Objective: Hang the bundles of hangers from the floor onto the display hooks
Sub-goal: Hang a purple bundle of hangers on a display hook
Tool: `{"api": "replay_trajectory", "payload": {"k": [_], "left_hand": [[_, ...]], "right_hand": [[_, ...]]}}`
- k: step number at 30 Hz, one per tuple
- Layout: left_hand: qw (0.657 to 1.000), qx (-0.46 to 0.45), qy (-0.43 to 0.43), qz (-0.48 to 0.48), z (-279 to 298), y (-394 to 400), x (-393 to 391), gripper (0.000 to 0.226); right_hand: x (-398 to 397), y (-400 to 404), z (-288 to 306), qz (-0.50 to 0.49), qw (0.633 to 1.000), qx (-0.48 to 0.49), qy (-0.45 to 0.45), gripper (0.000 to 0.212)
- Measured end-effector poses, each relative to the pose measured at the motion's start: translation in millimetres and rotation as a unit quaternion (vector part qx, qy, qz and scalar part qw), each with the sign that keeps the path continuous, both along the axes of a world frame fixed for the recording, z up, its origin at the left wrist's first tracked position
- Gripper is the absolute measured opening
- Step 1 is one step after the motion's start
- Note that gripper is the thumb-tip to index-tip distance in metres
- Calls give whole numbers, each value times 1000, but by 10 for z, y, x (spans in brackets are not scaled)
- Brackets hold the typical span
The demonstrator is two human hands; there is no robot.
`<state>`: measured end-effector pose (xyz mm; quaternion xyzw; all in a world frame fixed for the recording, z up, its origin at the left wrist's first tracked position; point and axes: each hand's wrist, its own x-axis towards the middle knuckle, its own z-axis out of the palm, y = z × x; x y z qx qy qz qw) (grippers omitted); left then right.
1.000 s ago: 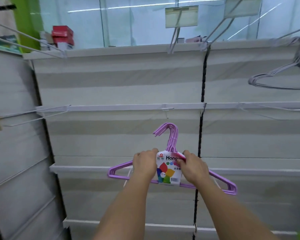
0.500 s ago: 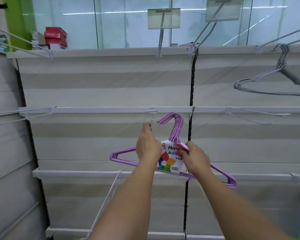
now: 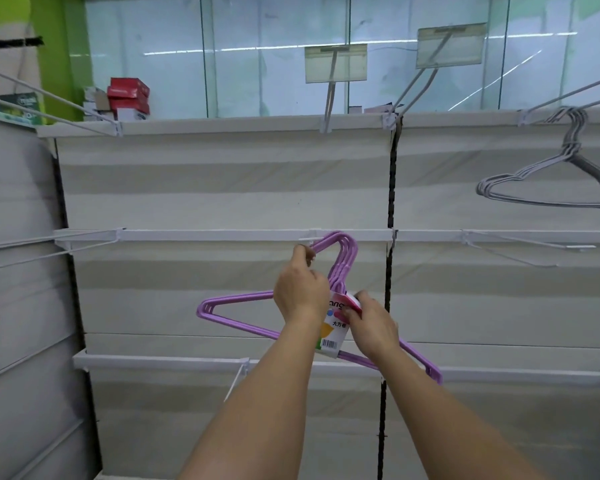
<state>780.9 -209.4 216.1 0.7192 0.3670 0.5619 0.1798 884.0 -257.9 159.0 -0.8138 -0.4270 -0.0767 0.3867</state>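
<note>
Nearest the camera, the right hand [image 3: 371, 323] pinches the paper label [image 3: 335, 329] at the neck of the purple hanger bundle [image 3: 236, 318], its grip closed on it. Just left and higher, the left hand [image 3: 300, 292] curls its fingers round the bundle's hook tips beside the short display hook [image 3: 307, 239] on the middle rail. Farther right, a grey hanger bundle [image 3: 534, 181] hangs from an upper hook.
</note>
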Motion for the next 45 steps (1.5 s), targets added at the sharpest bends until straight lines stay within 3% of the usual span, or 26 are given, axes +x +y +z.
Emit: {"api": "replay_trajectory", "payload": {"k": [7, 10, 12, 15, 18, 23, 25, 30, 39, 45], "left_hand": [[996, 67, -56, 8, -144, 54, 20, 36], [998, 12, -63, 29, -222, 157, -9, 21], [998, 9, 30, 46, -307, 286, -39, 14], [971, 10, 235, 41, -433, 446, -39, 38], [949, 17, 314, 16, -565, 559, -9, 46], [947, 29, 319, -34, -676, 754, 32, 41], [946, 28, 320, -35, -689, 764, 87, 41], [950, 23, 309, -27, -724, 842, 243, 40], [946, 6, 325, -20, -605, 1197, 496, 40], [948, -7, 315, -29, -583, 1348, 727, 38]], "right_hand": [[-144, 224, -111, 50, 998, -6, 26, 9], [-139, 290, -144, 44, 999, -30, 9, 6], [-99, 309, -143, 33, 998, -48, -6, 10], [-15, 332, -112, 28, 998, -57, 0, 13], [69, 341, -87, 47, 997, -64, 9, 10], [177, 336, -185, 13, 990, -114, -86, 43], [193, 363, -203, 4, 992, -99, -77, 55], [276, 497, -118, -7, 991, -113, -71, 46], [470, 916, 5, -11, 989, -144, 31, 46], [651, 1095, 32, -39, 991, -126, -4, 35]]}}
